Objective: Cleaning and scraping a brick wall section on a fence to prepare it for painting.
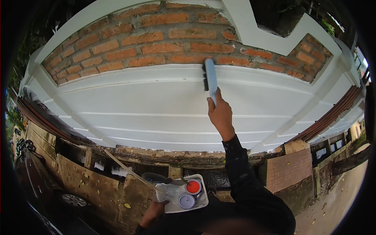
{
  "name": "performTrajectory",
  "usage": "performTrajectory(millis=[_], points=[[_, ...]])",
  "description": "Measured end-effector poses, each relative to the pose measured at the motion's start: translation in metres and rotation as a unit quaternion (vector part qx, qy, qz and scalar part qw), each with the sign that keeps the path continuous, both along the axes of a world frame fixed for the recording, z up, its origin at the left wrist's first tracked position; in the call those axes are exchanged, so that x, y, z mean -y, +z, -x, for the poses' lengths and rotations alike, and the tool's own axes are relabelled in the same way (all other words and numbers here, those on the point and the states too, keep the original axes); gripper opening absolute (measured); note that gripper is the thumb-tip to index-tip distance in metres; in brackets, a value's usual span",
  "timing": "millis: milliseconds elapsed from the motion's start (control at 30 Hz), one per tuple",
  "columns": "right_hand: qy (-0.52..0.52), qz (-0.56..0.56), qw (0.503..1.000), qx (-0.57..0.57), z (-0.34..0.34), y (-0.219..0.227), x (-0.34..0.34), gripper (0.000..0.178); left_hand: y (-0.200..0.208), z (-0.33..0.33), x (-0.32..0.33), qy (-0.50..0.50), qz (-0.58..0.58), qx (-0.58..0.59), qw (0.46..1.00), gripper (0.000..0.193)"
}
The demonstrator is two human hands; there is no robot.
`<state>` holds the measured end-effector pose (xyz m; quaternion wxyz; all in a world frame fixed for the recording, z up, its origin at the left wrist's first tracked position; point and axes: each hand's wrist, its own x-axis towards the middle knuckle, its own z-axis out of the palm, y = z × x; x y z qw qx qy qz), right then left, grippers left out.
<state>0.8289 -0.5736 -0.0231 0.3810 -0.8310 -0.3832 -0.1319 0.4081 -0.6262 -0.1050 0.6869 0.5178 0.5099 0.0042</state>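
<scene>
My right hand [221, 115] grips the handle of a light blue brush [212, 76] with dark bristles. The brush stands upright at the white ledge [156, 77] below the exposed brick panel [162, 47], its bristles facing left. Its tip overlaps the lowest bricks; whether the bristles touch the wall is unclear. Down near my body, my left hand [154, 212] holds the edge of a white tray [187, 210], fingers partly hidden. In the tray are an open can of orange-red paint [192, 187], a can with a pale lid [186, 201] and a clear plastic item [169, 190].
A long wooden stick [127, 169] slants past the tray's left side. Below the white wall [176, 103] runs a drainage ditch [213, 179] with concrete slabs [92, 188]. A dark car [47, 184] is parked at lower left. A tiled slab [289, 169] bridges the ditch on the right.
</scene>
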Motion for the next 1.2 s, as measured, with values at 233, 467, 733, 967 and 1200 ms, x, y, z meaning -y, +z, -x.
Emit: performTrajectory(millis=[233, 467, 733, 967, 1200], points=[[0.051, 0.014, 0.964, 0.262, 0.019, 0.08, -0.044, 0.05, 0.034, 0.077, -0.081, -0.048, -0.062, 0.04, 0.996, 0.039], [-0.096, 0.086, 0.957, 0.261, -0.044, 0.094, 0.041, 0.051, 0.037, 0.136, -0.129, 0.011, -0.007, 0.113, 0.994, 0.045], [0.077, 0.158, 0.94, 0.291, 0.056, 0.078, -0.122, 0.053, 0.018, 0.157, -0.118, 0.11, -0.019, 0.131, 0.985, 0.031], [0.241, 0.087, 0.906, 0.338, 0.134, 0.023, -0.169, 0.053, 0.002, 0.15, -0.108, 0.247, 0.069, 0.127, 0.958, 0.039], [-0.059, 0.066, 0.968, 0.235, 0.029, -0.018, -0.02, 0.047, 0.014, 0.134, -0.137, 0.209, 0.022, 0.059, 0.976, 0.029]])
